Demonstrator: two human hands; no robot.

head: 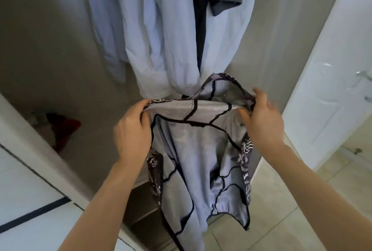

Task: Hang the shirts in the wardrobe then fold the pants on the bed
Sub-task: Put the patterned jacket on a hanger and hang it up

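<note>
The garment is coloured pale grey, crossed by black seams and edged with black-and-white print; the shirts are coloured pale blue.

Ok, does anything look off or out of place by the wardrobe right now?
Yes. The patterned garment held by the left hand and right hand looks inside out: pale lining and seams face outward. A crumpled heap of clothes lies low in the wardrobe.

wardrobe | pale shirts hanging inside | blurred red-and-dark heap low on its left | tiled floor lower right
</note>
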